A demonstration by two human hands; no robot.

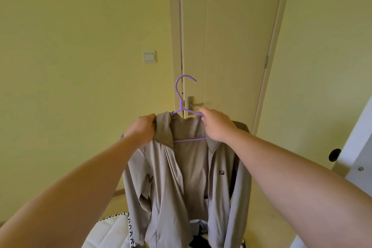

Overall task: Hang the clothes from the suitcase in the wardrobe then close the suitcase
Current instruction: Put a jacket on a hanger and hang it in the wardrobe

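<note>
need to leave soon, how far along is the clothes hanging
Done: the grey jacket is on the purple hanger. In hand: the left hand grips its collar, the right hand holds the hanger. Left: hanging it in a wardrobe, none in view, and closing the suitcase.

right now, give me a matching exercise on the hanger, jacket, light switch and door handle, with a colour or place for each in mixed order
Column one:
1 hanger
2 jacket
3 light switch
4 door handle

Column two:
A on the wall, left of the door
B purple, gripped by the right hand
C grey, gripped by the left hand
D metal, on the door

Pairs: 1-B; 2-C; 3-A; 4-D
</note>
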